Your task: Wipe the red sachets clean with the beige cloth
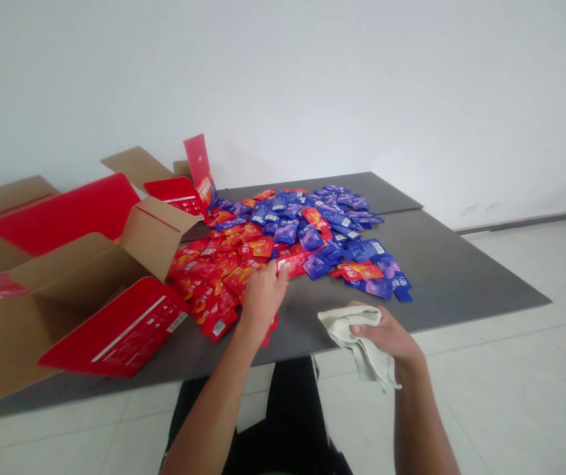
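Note:
My left hand [264, 293] reaches over the near edge of the pile, its thumb and fingers closed on a red packet [297, 261]. Under and beside that hand lie many red-and-orange packets [218, 277], heaped flat over one another. Blue-purple packets [287, 231] cover the far and right part of the heap, with a few red ones among them. In front of the table's near edge, my right hand [386, 333] grips a pale green folded cloth [355, 330]. The cloth hangs down loosely, and its underside is hidden.
Open cardboard boxes with red printed flaps [119, 326] crowd the left side of the dark grey table [451, 270]. Another red box [198, 168] stands at the back left. Behind the table is a white wall [313, 86], and pale floor tiles [510, 382] show at right.

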A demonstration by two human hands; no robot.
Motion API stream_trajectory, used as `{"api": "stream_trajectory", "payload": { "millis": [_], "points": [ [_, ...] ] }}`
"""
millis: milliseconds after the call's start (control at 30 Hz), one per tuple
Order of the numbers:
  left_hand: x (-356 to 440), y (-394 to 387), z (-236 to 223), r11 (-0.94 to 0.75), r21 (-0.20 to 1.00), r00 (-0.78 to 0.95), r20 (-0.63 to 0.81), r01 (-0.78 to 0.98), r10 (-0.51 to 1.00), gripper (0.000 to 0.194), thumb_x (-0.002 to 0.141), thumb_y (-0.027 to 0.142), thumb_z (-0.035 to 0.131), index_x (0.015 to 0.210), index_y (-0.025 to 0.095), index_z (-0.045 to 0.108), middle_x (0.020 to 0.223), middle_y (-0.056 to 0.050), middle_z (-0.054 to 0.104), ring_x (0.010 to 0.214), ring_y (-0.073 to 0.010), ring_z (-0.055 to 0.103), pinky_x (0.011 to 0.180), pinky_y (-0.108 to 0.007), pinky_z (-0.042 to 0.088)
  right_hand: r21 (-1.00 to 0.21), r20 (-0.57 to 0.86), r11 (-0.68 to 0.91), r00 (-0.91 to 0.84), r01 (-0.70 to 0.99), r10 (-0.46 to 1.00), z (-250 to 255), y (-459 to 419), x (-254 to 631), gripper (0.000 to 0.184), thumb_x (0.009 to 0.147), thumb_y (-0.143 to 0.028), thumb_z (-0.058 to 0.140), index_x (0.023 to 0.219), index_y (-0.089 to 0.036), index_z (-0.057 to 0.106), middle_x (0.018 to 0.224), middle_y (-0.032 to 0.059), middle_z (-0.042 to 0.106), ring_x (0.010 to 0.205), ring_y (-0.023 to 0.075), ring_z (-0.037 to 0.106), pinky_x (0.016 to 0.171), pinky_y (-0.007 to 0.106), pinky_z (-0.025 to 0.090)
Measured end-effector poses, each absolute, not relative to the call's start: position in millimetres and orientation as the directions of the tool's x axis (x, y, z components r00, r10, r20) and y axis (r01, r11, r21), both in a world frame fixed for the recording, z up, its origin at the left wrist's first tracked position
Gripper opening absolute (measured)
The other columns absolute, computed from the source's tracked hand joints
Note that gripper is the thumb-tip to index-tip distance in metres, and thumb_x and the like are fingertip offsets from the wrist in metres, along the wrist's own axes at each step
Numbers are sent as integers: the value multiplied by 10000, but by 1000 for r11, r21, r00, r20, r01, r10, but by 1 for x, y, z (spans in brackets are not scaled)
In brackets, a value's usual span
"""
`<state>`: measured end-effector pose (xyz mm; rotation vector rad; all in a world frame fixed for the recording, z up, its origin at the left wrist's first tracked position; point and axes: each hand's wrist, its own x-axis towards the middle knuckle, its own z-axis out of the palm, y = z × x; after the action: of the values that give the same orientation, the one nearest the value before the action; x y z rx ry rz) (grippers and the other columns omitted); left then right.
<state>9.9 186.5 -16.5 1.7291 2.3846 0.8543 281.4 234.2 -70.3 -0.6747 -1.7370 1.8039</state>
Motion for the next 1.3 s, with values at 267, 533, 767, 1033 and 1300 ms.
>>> {"api": "stream_trajectory", "payload": {
  "millis": [267, 533, 767, 1033, 1300],
  "points": [
    [35, 115, -51, 118, 986, -332, -153, -121, 931, 661, 934, 541, 619, 1445, 155, 455, 871, -45, 730, 543, -164, 709, 395, -206, 429, -1000, 6, 0, -764, -8, 646, -67, 236, 285, 434, 748, -526, 856, 866, -135, 707, 783, 34, 614, 657, 138, 520, 535, 227, 388],
    [73, 91, -83, 196, 850, -238, -347, -489, 907, 882, 925, 548, 668, 1622, 324, 177, 1320, -159, 606, 887, -246, 790, 662, -276, 618, -999, -5, 32, -776, 32, 631, -62, 234, 287, 488, 722, -576, 856, 853, -133, 701, 734, 26, 595, 625, 138, 499, 514, 240, 374],
    [71, 78, -83, 166, 963, -236, -114, 213, 965, 654, 1043, 437, 487, 1614, 279, 209, 921, -27, 733, 584, -131, 683, 530, -231, 532, -997, 23, 75, -762, 34, 647, -58, 234, 284, 478, 709, -595, 852, 795, -145, 715, 768, 45, 610, 606, 142, 491, 511, 259, 395],
    [67, 82, -83, -228, 369, 32, 467, 901, 884, 203, 1016, 226, 565, 1130, 245, 731, 1076, -87, 710, 1048, -247, 644, 913, -393, 546, -999, -36, -50, -639, -3, 768, -75, 229, 283, 494, 692, -562, 879, 892, -133, 737, 770, 38, 664, 620, 140, 552, 550, 243, 455],
    [47, 84, -93, -407, 367, 211, 469, 837, 858, 237, 1037, 199, 534, 1180, 242, 717, 1206, -53, 728, 1145, -216, 647, 1018, -412, 546, -968, 79, 155, -346, 198, 935, -61, 227, 251, 475, 865, -595, 727, 1053, -161, 771, 819, 44, 722, 657, 181, 614, 585, 282, 483]
  ]
}}
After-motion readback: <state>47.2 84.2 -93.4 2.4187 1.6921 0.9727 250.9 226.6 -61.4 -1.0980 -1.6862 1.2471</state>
